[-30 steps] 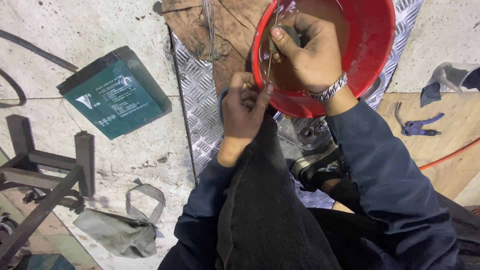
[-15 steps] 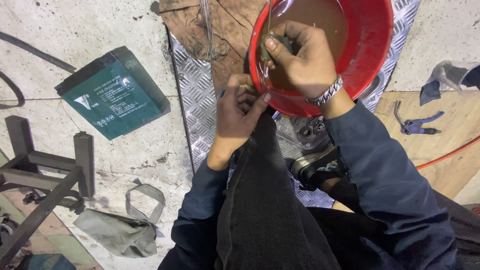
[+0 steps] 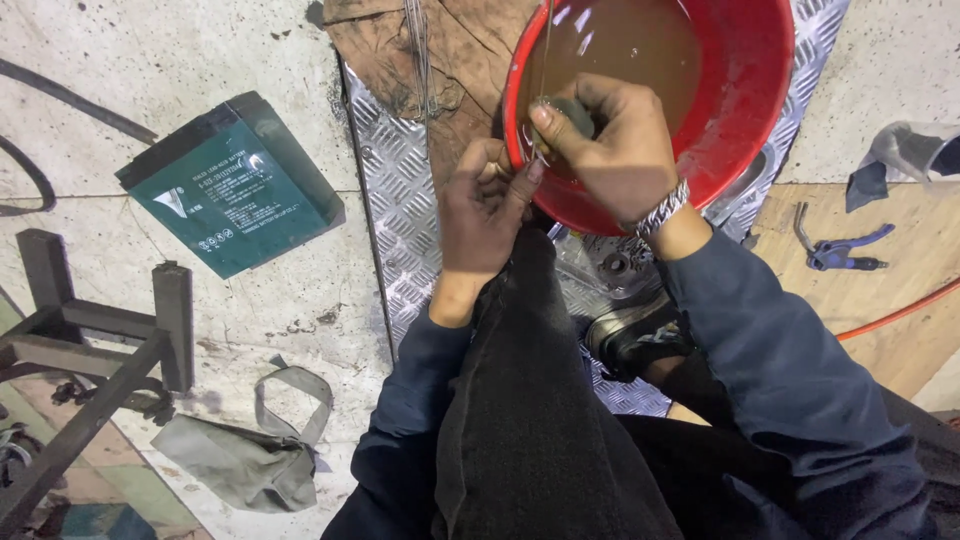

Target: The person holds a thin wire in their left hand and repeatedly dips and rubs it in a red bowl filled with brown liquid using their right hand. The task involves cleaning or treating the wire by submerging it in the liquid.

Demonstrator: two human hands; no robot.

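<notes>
A thin metal wire (image 3: 545, 60) runs from the far edge of the view down to the near-left rim of a red basin (image 3: 760, 110) half full of murky brown water. The right hand (image 3: 615, 150) reaches over that rim, fingers clenched around a small dark grey-green pad (image 3: 572, 112) pressed against the wire. The left hand (image 3: 485, 210) sits just outside the rim, thumb and fingertips pinched on the wire's lower end. The basin rests on a ribbed metal plate (image 3: 400, 200), with a worn wooden board (image 3: 450, 60) at the far side. Further left lies a green box-shaped battery (image 3: 235, 185) on the concrete floor, with a dark metal frame (image 3: 90, 330) and a grey cloth strap (image 3: 240, 450) nearer. To the right, blue-handled pliers (image 3: 840, 250) lie on a wooden sheet.

Judging from the grip, the wire is fine and springy: if the left pinch slips, it could whip loose or nick a finger. Leaning on the rim could tip the basin and spill water onto the plate.
</notes>
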